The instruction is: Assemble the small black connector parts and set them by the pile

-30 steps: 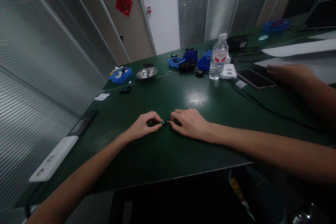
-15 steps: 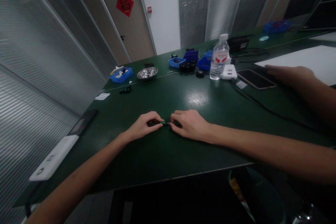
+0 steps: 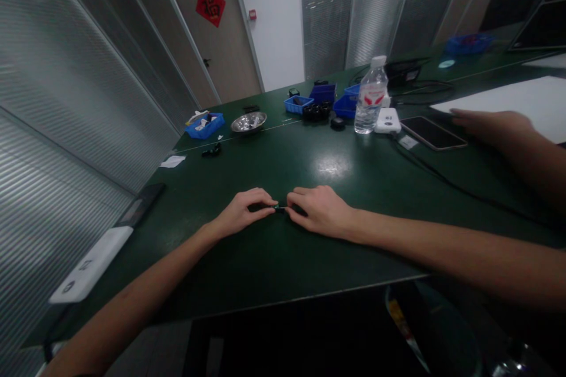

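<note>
Low over the green table (image 3: 247,271), my left hand (image 3: 241,212) pinches a small dark green part (image 3: 279,207) between thumb and forefinger. It is too small to name. My right hand (image 3: 318,209) faces it from the right, its fingers curled and thumb and forefinger pressed together at the part's right end. A thin pale bit shows between the part and the right fingertips. What the right fingers grip there is hidden. The two hands are a short gap apart, with the part bridging them.
A metal bowl (image 3: 249,123), a blue basket (image 3: 204,126) and a dark object (image 3: 211,151) lie beyond my left hand. Farther right are blue bins (image 3: 345,106), a water bottle (image 3: 371,97), a phone (image 3: 433,132) and a cable (image 3: 435,174). Another person's hand (image 3: 495,126) rests on white paper (image 3: 526,100).
Both hands stay almost where they were, still at the small part. The whole view has shifted very slightly.
</note>
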`<move>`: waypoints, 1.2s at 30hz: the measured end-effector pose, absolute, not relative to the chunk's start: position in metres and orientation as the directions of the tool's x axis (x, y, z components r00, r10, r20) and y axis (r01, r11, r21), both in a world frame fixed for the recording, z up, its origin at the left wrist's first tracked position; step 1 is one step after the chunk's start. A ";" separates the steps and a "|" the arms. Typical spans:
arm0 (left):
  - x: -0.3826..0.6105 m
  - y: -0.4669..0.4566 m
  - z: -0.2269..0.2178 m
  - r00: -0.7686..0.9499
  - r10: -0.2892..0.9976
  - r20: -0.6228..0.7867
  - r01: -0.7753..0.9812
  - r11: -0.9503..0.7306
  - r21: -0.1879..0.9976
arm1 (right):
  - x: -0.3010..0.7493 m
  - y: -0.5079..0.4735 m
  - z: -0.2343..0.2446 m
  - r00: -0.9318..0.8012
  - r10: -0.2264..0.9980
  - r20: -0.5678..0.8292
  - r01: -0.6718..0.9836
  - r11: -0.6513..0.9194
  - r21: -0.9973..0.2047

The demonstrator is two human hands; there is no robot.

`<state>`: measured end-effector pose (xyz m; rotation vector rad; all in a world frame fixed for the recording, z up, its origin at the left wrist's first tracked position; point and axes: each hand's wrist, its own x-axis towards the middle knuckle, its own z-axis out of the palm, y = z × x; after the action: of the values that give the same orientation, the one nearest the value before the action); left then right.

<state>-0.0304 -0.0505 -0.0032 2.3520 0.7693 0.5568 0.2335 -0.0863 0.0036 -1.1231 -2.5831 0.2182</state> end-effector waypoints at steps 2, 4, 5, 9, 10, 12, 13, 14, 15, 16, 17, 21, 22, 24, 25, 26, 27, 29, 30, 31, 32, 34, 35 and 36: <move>-0.031 -0.050 -0.003 0.742 0.641 0.197 0.385 -0.648 0.658 | 0.234 -0.086 0.003 -0.646 0.730 0.224 0.680 0.683 -0.265; -0.031 -0.050 -0.003 0.741 0.643 0.192 0.384 -0.640 0.665 | 0.234 -0.086 0.002 -0.646 0.728 0.228 0.677 0.685 -0.271; -0.032 -0.050 -0.003 0.741 0.644 0.191 0.383 -0.639 0.668 | 0.234 -0.086 0.002 -0.646 0.728 0.229 0.675 0.685 -0.274; -0.031 -0.050 -0.003 0.742 0.641 0.194 0.375 -0.637 0.673 | 0.234 -0.086 0.003 -0.642 0.732 0.226 0.673 0.680 -0.290; -0.031 -0.050 -0.003 0.742 0.642 0.194 0.374 -0.637 0.674 | 0.234 -0.086 0.003 -0.642 0.733 0.225 0.673 0.679 -0.295; -0.030 -0.051 -0.003 0.738 0.645 0.199 0.375 -0.637 0.674 | 0.233 -0.086 0.003 -0.639 0.736 0.223 0.674 0.675 -0.299; -0.031 -0.050 -0.003 0.735 0.646 0.205 0.375 -0.639 0.672 | 0.233 -0.085 0.003 -0.636 0.739 0.222 0.677 0.672 -0.298; -0.031 -0.050 -0.004 0.734 0.645 0.213 0.372 -0.644 0.669 | 0.233 -0.085 0.002 -0.634 0.742 0.219 0.681 0.670 -0.297; -0.032 -0.050 -0.005 0.734 0.641 0.225 0.367 -0.652 0.664 | 0.232 -0.085 0.002 -0.634 0.743 0.215 0.682 0.668 -0.299; -0.033 -0.049 -0.006 0.735 0.633 0.241 0.358 -0.665 0.656 | 0.231 -0.085 0.002 -0.632 0.745 0.213 0.682 0.665 -0.304; -0.034 -0.048 -0.007 0.739 0.623 0.258 0.348 -0.680 0.645 | 0.230 -0.085 0.002 -0.629 0.747 0.215 0.681 0.663 -0.311; -0.043 -0.045 -0.011 0.754 0.582 0.305 0.332 -0.738 0.588 | 0.226 -0.084 0.001 -0.619 0.751 0.231 0.676 0.658 -0.331; -0.045 -0.045 -0.012 0.755 0.577 0.311 0.336 -0.748 0.572 | 0.224 -0.084 0.000 -0.618 0.751 0.233 0.678 0.659 -0.327; -0.049 -0.044 -0.014 0.754 0.570 0.326 0.345 -0.767 0.542 | 0.221 -0.083 -0.001 -0.621 0.751 0.222 0.682 0.658 -0.318; -0.050 -0.045 -0.014 0.753 0.567 0.334 0.348 -0.774 0.529 | 0.219 -0.083 -0.001 -0.624 0.751 0.217 0.681 0.658 -0.321; -0.052 -0.045 -0.015 0.754 0.565 0.336 0.352 -0.779 0.519 | 0.218 -0.083 0.000 -0.620 0.755 0.211 0.685 0.653 -0.324; -0.053 -0.045 -0.015 0.755 0.562 0.338 0.353 -0.783 0.513 | 0.216 -0.083 0.000 -0.623 0.757 0.195 0.688 0.650 -0.323; -0.056 -0.045 -0.015 0.755 0.558 0.346 0.349 -0.787 0.508 | 0.212 -0.082 0.001 -0.613 0.769 0.179 0.703 0.635 -0.320; -0.057 -0.045 -0.016 0.753 0.555 0.353 0.343 -0.789 0.509 | 0.210 -0.082 0.002 -0.608 0.773 0.180 0.709 0.631 -0.315; -0.058 -0.046 -0.016 0.750 0.553 0.362 0.336 -0.791 0.512 | 0.208 -0.083 0.002 -0.612 0.772 0.170 0.709 0.632 -0.313; -0.059 -0.046 -0.016 0.747 0.551 0.373 0.328 -0.793 0.514 | 0.207 -0.083 0.002 -0.612 0.773 0.167 0.711 0.630 -0.313; -0.062 -0.046 -0.016 0.742 0.545 0.390 0.316 -0.798 0.513 | 0.203 -0.083 0.001 -0.607 0.775 0.177 0.718 0.630 -0.297; -0.063 -0.047 -0.016 0.743 0.539 0.397 0.313 -0.804 0.506 | 0.202 -0.083 0.000 -0.608 0.771 0.187 0.717 0.635 -0.289; -0.064 -0.047 -0.017 0.743 0.535 0.402 0.312 -0.809 0.499 | 0.201 -0.083 -0.001 -0.608 0.769 0.195 0.716 0.638 -0.282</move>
<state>-0.0638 -0.0472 -0.0167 2.5408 0.6488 0.7612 0.2005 -0.0832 -0.0010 -1.1957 -2.5638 0.2533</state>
